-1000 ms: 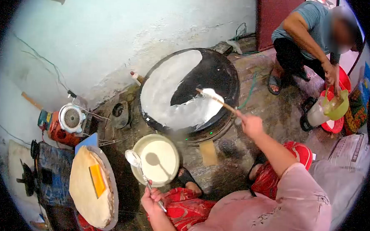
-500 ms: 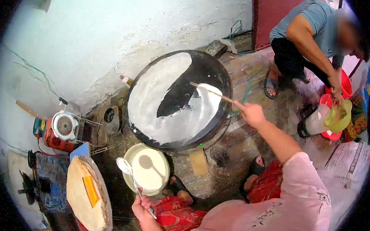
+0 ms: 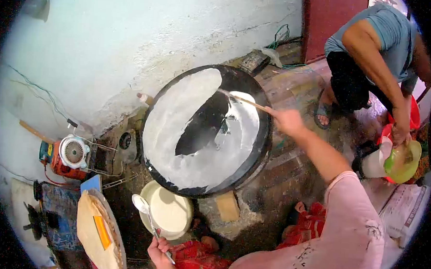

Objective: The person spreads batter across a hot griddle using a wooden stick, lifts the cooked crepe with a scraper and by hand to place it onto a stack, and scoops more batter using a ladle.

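My right hand (image 3: 289, 121) is closed around the handle of a wooden batter spreader (image 3: 248, 102). The spreader's tip lies on a large round black griddle (image 3: 196, 138), at the upper end of a white batter layer (image 3: 178, 101). That layer curves round the griddle, leaving a dark bare patch near the middle. Low in view, my left hand (image 3: 159, 251) grips a metal ladle (image 3: 150, 218). The ladle's batter-coated bowl is over the left rim of a pale bucket (image 3: 188, 222) of white batter.
A stack of thin round flatbreads (image 3: 93, 225) with an orange-yellow flat tool (image 3: 102, 232) on top stands at the lower left. Behind it is a small blower (image 3: 74, 151) with cables. At the right, another person (image 3: 373, 45) bends over a yellow-green bowl (image 3: 404, 162).
The spreader has swept a little along the griddle toward the upper end of the batter, which covers more of the surface. The ladle stays by the bucket. The view has shifted slightly.
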`<state>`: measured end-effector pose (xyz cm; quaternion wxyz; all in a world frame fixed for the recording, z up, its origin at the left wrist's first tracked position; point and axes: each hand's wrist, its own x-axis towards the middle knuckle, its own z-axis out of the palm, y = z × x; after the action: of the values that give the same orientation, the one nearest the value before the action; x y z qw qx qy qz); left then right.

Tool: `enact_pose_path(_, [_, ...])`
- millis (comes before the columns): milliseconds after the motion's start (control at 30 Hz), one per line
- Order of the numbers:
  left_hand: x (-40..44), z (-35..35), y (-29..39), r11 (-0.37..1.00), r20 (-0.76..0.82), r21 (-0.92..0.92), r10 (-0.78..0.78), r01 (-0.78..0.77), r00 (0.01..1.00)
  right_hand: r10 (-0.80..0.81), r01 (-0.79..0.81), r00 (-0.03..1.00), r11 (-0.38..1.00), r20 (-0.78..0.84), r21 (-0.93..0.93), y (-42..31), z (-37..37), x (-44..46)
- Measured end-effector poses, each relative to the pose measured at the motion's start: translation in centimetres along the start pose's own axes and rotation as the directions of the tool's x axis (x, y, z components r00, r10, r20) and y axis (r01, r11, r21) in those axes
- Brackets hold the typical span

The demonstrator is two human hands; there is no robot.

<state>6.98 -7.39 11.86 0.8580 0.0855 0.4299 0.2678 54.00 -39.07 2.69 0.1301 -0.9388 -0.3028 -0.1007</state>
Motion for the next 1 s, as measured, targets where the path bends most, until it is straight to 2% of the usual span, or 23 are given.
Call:
enact_pose_path(33, [0.1, 0.3, -0.2, 1.0, -0.001, 0.003, 0.004, -0.004, 1.0, 0.121, -0.123, 0.992, 0.991, 0.042, 0.052, -0.6, 0.6, 1.2])
enact_pose_path(100, [0.4, 1.0, -0.5, 1.0, -0.067, -0.003, 0.013, -0.013, 0.998, 0.138, -0.141, 0.99, 0.912, 0.035, 0.386, -2.0, 0.4, 0.1])
enact_pose_path(133, [0.4, 1.2, -0.6, 1.0, -0.086, -0.022, -0.001, -0.001, 0.996, -0.139, 0.128, 0.99, 0.942, 0.015, 0.309, -1.1, -0.5, -1.4])
enact_pose_path(167, [0.8, 0.9, -0.4, 1.0, -0.083, -0.023, 0.001, -0.003, 0.997, -0.141, 0.131, 0.99, 0.942, 0.011, 0.309, 0.6, -1.4, -2.2])
enact_pose_path(233, [1.7, -0.3, -0.2, 1.0, -0.055, 0.029, -0.01, 0.012, 0.998, -0.2, 0.184, 0.966, 0.977, 0.166, 0.108, 4.2, -2.3, -2.8])
enact_pose_path(300, [1.0, 1.3, -1.2, 0.999, -0.1, 0.029, 0.029, -0.026, 0.995, -0.172, 0.175, 0.984, 0.981, -0.039, 0.09, 7.5, -0.7, -0.4])
enact_pose_path(333, [1.0, 1.5, -1.3, 0.997, -0.097, 0.079, 0.019, -0.011, 0.995, -0.15, 0.15, 0.989, 0.989, -0.01, -0.013, 6.9, -0.7, 1.7])
enact_pose_path(367, [1.1, 1.6, -1.3, 0.992, -0.09, 0.126, 0.012, -0.001, 0.996, -0.15, 0.15, 0.989, 0.989, -0.015, -0.011, 5.5, -0.2, 3.6])
enact_pose_path(433, [1.7, 1.1, -1.0, 0.995, -0.091, 0.093, -0.012, 0.02, 0.996, 0.019, -0.018, 0.999, 0.999, -0.027, 0.048, 3.1, 1.4, 6.5])
enact_pose_path(500, [2.1, 0.9, -0.6, 0.997, -0.09, 0.057, -0.038, 0.043, 0.995, 0.064, -0.042, 0.997, 0.913, -0.041, 0.406, 2.1, 3.2, 5.9])
enact_pose_path(533, [2.1, 0.9, -0.7, 0.993, -0.081, 0.114, -0.003, 0.012, 0.997, 0.001, -0.025, 0.997, 0.944, 0.072, 0.329, 2.9, 3.2, 4.6])
enact_pose_path(567, [2.1, 0.8, -0.8, 0.985, -0.068, 0.169, 0.033, -0.022, 0.997, -0.004, -0.018, 0.998, 0.944, 0.067, 0.328, 4.0, 2.3, 3.8])
enact_pose_path(600, [2.0, 0.8, -0.8, 0.999, -0.047, 0.051, 0.005, -0.003, 0.999, -0.121, 0.117, 0.993, 0.968, 0.002, 0.221, 5.2, 1.0, 3.0])
enact_pose_path(633, [2.1, 0.9, -0.8, 0.999, -0.046, 0.048, 0.007, -0.005, 0.999, -0.238, 0.242, 0.97, 0.965, -0.046, 0.103, 5.9, 0.4, 2.6])
enact_pose_path(700, [2.0, 1.0, -0.8, 0.997, -0.039, 0.078, -0.001, 0.004, 0.999, -0.171, 0.173, 0.984, 0.983, -0.048, 0.06, 6.8, 0.3, 4.8])
enact_pose_path(767, [2.0, 1.3, -0.9, 0.996, -0.032, 0.092, -0.002, 0.005, 0.999, -0.088, 0.086, 0.995, 0.995, -0.042, -0.057, 5.0, 0.9, 7.9])
enact_pose_path(800, [2.0, 1.4, -0.9, 0.996, -0.042, 0.093, -0.004, 0.008, 0.999, -0.087, 0.085, 0.995, 0.995, -0.042, -0.055, 3.4, 0.8, 8.6])
enact_pose_path(867, [2.3, 1.2, -0.8, 0.996, -0.053, 0.093, -0.009, 0.013, 0.999, 0.001, 0.002, 1.0, 0.993, -0.024, 0.122, 0.6, 0.8, 9.2])
enact_pose_path(900, [2.6, 0.5, -0.6, 0.997, -0.053, 0.079, -0.02, 0.024, 0.998, -0.046, 0.043, 0.999, 0.969, 0.005, 0.243, 1.0, 1.1, 8.5])
enact_pose_path(967, [3.1, -0.4, -0.1, 0.998, -0.043, 0.054, -0.029, 0.031, 0.999, -0.137, 0.109, 0.972, 0.983, 0.191, 0.151, 3.9, -0.2, 6.4])
enact_pose_path(1000, [3.1, -0.7, 0.0, 0.991, -0.029, 0.125, -0.05, 0.054, 0.998, -0.09, 0.069, 0.969, 0.993, 0.23, 0.094, 6.0, -0.5, 5.7])
